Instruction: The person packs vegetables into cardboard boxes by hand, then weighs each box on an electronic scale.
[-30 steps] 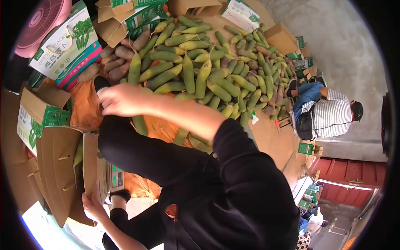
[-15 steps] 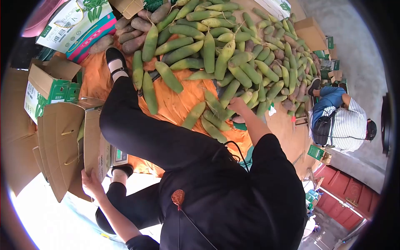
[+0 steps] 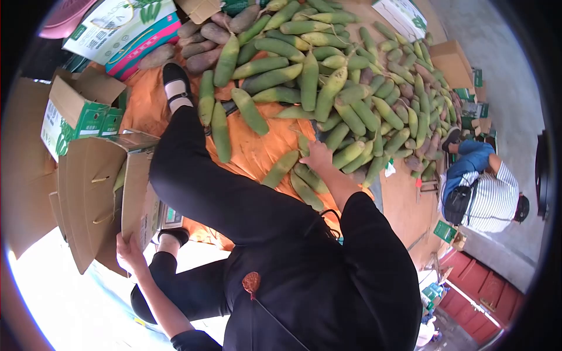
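Observation:
My left hand is closed on the lower edge of an open cardboard box, whose flaps stand out to the left. Inside the box, part of a green radish shows. At the near edge of the pile, my right hand has its fingers around a green radish, most of which the hand covers. Just below lie more loose green radishes on an orange cloth. A scale display shows beside the box.
A large heap of green radishes spreads to the back right. Green-and-white cartons stand at left. My leg stretches between box and heap. Another person in a striped shirt sits at far right, near a brown carton.
My right hand has moved left from the heap's edge onto a radish. My left hand keeps its hold on the box. The whole view has shifted slightly.

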`<act>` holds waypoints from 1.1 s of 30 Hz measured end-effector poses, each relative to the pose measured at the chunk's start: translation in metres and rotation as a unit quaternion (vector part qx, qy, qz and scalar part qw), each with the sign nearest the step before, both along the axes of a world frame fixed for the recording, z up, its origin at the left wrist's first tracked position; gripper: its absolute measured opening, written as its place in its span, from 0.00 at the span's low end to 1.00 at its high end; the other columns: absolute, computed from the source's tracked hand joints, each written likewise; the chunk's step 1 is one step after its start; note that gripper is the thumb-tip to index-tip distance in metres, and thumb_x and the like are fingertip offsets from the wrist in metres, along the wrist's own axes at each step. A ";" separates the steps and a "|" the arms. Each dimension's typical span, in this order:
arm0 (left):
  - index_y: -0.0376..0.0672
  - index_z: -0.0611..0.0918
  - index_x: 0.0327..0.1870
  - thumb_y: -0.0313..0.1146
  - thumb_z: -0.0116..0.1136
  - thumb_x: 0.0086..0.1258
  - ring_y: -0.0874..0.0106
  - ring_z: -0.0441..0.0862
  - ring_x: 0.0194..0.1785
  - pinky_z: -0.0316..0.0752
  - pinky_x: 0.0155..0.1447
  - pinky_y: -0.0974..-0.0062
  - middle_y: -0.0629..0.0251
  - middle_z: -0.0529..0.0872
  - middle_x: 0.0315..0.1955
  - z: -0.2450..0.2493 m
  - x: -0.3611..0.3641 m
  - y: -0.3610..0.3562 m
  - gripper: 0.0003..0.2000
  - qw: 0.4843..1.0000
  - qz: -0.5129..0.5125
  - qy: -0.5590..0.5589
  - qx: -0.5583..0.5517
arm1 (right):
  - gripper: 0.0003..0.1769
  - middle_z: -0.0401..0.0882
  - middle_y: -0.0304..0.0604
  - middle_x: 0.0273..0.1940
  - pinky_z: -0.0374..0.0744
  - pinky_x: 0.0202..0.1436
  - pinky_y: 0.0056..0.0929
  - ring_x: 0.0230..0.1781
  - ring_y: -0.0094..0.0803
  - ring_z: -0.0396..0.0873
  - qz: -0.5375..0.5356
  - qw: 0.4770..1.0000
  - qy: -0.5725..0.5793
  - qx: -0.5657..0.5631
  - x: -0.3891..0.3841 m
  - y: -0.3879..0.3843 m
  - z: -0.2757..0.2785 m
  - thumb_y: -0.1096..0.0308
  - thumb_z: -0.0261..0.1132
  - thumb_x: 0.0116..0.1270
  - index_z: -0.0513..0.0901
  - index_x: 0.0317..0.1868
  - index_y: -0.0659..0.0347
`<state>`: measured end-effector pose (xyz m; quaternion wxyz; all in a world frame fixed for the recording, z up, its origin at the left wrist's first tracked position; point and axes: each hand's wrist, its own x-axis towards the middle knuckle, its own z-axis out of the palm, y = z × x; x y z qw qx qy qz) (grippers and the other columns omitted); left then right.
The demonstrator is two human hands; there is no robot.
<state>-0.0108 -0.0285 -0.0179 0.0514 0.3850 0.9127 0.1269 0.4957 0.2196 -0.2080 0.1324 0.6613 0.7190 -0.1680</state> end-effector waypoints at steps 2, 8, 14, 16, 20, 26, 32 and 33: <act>0.42 0.79 0.42 0.31 0.58 0.63 0.64 0.85 0.35 0.76 0.40 0.69 0.60 0.86 0.33 0.004 0.005 0.003 0.08 1.000 0.016 -0.020 0.004 | 0.15 0.79 0.42 0.41 0.75 0.46 0.44 0.49 0.40 0.78 0.134 0.989 -0.059 0.037 0.000 -0.004 -0.019 0.55 0.67 0.56 0.80 0.40 0.53; 0.44 0.80 0.37 0.30 0.60 0.58 0.56 0.81 0.36 0.75 0.40 0.64 0.58 0.83 0.30 0.022 0.018 0.017 0.07 0.998 0.056 -0.002 -0.021 | 0.07 0.81 0.42 0.37 0.74 0.43 0.44 0.41 0.40 0.82 0.192 0.973 -0.115 -0.054 -0.010 0.010 -0.022 0.70 0.56 0.60 0.79 0.37 0.52; 0.40 0.75 0.30 0.27 0.62 0.55 0.56 0.80 0.37 0.73 0.39 0.63 0.57 0.81 0.29 0.007 0.007 0.007 0.07 0.999 0.026 -0.023 0.032 | 0.09 0.83 0.46 0.39 0.78 0.43 0.43 0.39 0.42 0.83 0.167 0.976 -0.133 -0.049 -0.007 0.023 -0.022 0.68 0.56 0.61 0.84 0.37 0.54; 0.40 0.75 0.30 0.27 0.62 0.54 0.57 0.80 0.38 0.73 0.39 0.63 0.58 0.81 0.29 0.011 0.008 0.010 0.07 0.999 0.025 -0.030 0.026 | 0.09 0.83 0.50 0.38 0.80 0.42 0.41 0.38 0.47 0.82 0.132 0.984 -0.097 -0.065 -0.006 0.031 -0.016 0.69 0.57 0.60 0.84 0.35 0.57; 0.41 0.76 0.31 0.30 0.62 0.56 0.57 0.80 0.38 0.74 0.41 0.61 0.58 0.81 0.29 0.015 0.009 0.010 0.07 0.999 0.025 -0.009 0.019 | 0.09 0.83 0.52 0.37 0.79 0.40 0.40 0.35 0.47 0.82 0.061 0.996 0.055 -0.023 -0.006 0.040 -0.007 0.68 0.57 0.60 0.84 0.33 0.61; 0.42 0.77 0.37 0.28 0.57 0.56 0.54 0.79 0.40 0.74 0.42 0.60 0.56 0.81 0.32 0.028 0.009 0.012 0.08 1.000 0.001 -0.019 -0.002 | 0.07 0.83 0.42 0.40 0.76 0.45 0.31 0.39 0.33 0.80 -0.061 0.946 0.302 -0.096 -0.015 0.036 -0.007 0.68 0.58 0.64 0.81 0.35 0.62; 0.42 0.77 0.38 0.30 0.59 0.56 0.56 0.80 0.42 0.75 0.43 0.61 0.58 0.82 0.34 0.029 0.008 0.010 0.09 0.999 0.000 -0.033 -0.019 | 0.04 0.80 0.41 0.47 0.74 0.51 0.30 0.49 0.29 0.75 -0.223 0.805 0.504 -0.219 -0.074 0.032 0.067 0.70 0.54 0.69 0.73 0.40 0.60; 0.43 0.77 0.38 0.31 0.60 0.57 0.58 0.80 0.43 0.75 0.45 0.62 0.60 0.82 0.35 0.029 0.008 0.010 0.09 0.999 -0.001 -0.029 -0.033 | 0.03 0.79 0.43 0.48 0.74 0.51 0.32 0.51 0.30 0.74 -0.216 0.774 0.552 -0.225 -0.077 0.033 0.070 0.69 0.54 0.70 0.71 0.41 0.58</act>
